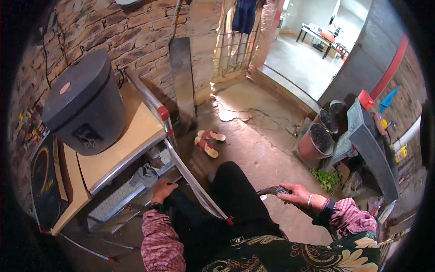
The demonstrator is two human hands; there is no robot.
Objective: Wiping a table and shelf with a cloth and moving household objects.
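Observation:
My right hand (295, 195) is closed around the dark handle of a curved tool (272, 191), perhaps a sickle or knife; its shape is only partly clear. It is held out over the floor, to the right of my bent knee. My left hand (165, 189) rests by my other leg, next to the low metal shelf of a table, and nothing shows in it. Just beyond that hand, a crumpled grey cloth (145, 175) lies on the shelf. A curved strip with a red end (228, 220) crosses between my legs.
A dark lidded bin (90, 105) stands on the wood-topped table (119, 149) at left. Red slippers (206, 144) lie on the floor ahead. Buckets (316, 142), leafy greens (326, 180) and a grey stone-like sink (373, 149) are at right. A doorway opens at the upper right.

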